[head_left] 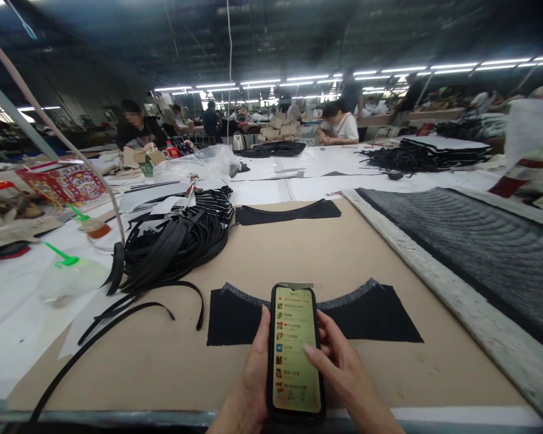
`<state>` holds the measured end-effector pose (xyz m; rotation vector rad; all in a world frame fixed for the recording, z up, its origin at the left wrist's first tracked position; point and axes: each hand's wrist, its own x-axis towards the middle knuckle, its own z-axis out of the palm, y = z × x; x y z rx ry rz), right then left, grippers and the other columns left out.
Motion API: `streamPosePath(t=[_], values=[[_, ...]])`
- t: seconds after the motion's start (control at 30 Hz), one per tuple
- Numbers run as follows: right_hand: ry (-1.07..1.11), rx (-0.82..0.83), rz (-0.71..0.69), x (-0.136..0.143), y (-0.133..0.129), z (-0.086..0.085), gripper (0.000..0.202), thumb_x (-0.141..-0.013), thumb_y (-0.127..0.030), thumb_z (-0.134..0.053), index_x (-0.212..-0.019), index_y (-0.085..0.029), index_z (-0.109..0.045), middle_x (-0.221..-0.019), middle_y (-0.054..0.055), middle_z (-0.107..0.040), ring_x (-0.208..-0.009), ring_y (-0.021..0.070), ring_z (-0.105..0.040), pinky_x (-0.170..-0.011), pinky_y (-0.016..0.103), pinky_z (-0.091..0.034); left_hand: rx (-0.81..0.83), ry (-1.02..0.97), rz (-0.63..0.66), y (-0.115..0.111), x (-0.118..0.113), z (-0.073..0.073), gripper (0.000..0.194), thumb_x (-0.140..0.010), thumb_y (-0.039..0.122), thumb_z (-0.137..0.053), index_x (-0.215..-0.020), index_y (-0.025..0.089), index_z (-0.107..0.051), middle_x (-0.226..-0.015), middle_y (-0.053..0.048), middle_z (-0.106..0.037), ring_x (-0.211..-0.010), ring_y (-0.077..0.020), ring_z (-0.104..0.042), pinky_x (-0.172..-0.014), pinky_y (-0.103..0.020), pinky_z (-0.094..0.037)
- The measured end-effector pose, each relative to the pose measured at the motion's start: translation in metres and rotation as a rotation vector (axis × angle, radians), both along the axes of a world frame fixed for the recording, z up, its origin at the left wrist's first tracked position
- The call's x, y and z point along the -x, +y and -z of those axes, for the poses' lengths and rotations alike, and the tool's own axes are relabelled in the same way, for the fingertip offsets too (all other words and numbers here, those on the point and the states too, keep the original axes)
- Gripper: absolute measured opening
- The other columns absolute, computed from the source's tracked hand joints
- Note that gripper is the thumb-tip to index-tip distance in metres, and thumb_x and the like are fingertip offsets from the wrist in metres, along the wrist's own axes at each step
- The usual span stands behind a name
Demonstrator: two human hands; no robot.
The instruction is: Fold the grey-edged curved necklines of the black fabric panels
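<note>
A black-cased smartphone (295,355) with a lit list of entries on its screen is held upright between both hands at the near table edge. My left hand (252,377) grips its left side, thumb along the edge. My right hand (344,367) wraps its fingers around the right side, and its thumb lies over the screen. Behind the phone lies a black fabric piece (371,316) with a curved, grey-speckled upper edge, partly hidden by the phone and hands. A second curved black piece (289,214) lies farther back on the brown sheet (208,367).
Black strips (176,241) are heaped on the left, some trailing to the front edge. Two bottles with green nozzles, one a clear squeeze bottle (67,280), stand farther left. On the right lies a stack of grey textured sheets (470,241). Other people work in the background.
</note>
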<state>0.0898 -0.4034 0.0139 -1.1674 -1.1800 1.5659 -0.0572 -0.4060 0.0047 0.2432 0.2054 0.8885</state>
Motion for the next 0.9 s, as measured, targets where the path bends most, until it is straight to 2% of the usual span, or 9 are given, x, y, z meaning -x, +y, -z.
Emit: streamPosePath(t=[0.17, 0.3, 0.4, 0.53, 0.63, 0.9], values=[[-0.062, 0.004, -0.003, 0.004, 0.004, -0.022, 0.069, -0.077, -0.057, -0.063, -0.128, -0.016, -0.043, -0.104, 0.010, -0.061, -0.095, 0.0254, -0.061, -0.082, 0.036, -0.052, 0.011, 0.014, 0.001, 0.001, 0.000, -0.002, 0.080, -0.090, 0.073, -0.032, -0.126, 0.004, -0.054, -0.115, -0.022, -0.057, -0.111, -0.0353, -0.054, -0.102, -0.044, -0.036], [-0.080, 0.002, -0.031, 0.004, 0.008, -0.033, 0.064, -0.078, -0.057, -0.062, -0.125, -0.017, -0.046, -0.103, 0.009, -0.060, -0.096, 0.0255, -0.061, -0.083, 0.037, -0.052, 0.029, 0.021, -0.029, 0.000, 0.000, -0.003, 0.080, -0.092, 0.071, -0.030, -0.127, 0.003, -0.052, -0.115, -0.021, -0.057, -0.112, -0.0337, -0.053, -0.103, -0.042, -0.036], [-0.083, -0.004, -0.025, 0.004, 0.008, -0.033, 0.063, -0.078, -0.055, -0.063, -0.125, -0.017, -0.046, -0.103, 0.009, -0.059, -0.089, 0.0236, -0.061, -0.082, 0.037, -0.052, 0.031, 0.028, -0.030, 0.000, 0.000, -0.002, 0.081, -0.093, 0.071, -0.029, -0.126, 0.000, -0.052, -0.115, -0.022, -0.057, -0.114, -0.0334, -0.052, -0.103, -0.040, -0.035], [-0.049, -0.003, -0.034, 0.005, 0.006, -0.030, 0.062, -0.077, -0.054, -0.065, -0.124, -0.017, -0.047, -0.109, 0.010, -0.061, -0.095, 0.0245, -0.061, -0.083, 0.036, -0.052, 0.017, 0.034, -0.032, -0.001, 0.000, -0.003, 0.081, -0.092, 0.072, -0.028, -0.127, 0.002, -0.052, -0.116, -0.022, -0.056, -0.113, -0.0344, -0.052, -0.103, -0.043, -0.036], [-0.058, 0.006, -0.032, 0.006, 0.004, -0.027, 0.063, -0.078, -0.052, -0.065, -0.127, -0.019, -0.043, -0.107, 0.009, -0.061, -0.092, 0.0230, -0.063, -0.081, 0.035, -0.053, 0.009, 0.039, -0.034, 0.000, -0.001, -0.006, 0.081, -0.092, 0.072, -0.029, -0.127, 0.003, -0.052, -0.115, -0.022, -0.057, -0.112, -0.0354, -0.053, -0.102, -0.045, -0.036], [-0.100, 0.025, 0.020, 0.009, 0.001, -0.018, 0.088, -0.069, -0.047, -0.073, -0.138, -0.018, -0.027, -0.117, 0.011, -0.055, -0.094, 0.0224, -0.062, -0.083, 0.036, -0.052, 0.011, 0.037, -0.021, 0.002, -0.001, -0.009, 0.082, -0.089, 0.075, -0.033, -0.127, 0.004, -0.052, -0.114, -0.023, -0.057, -0.110, -0.0372, -0.053, -0.102, -0.048, -0.036]])
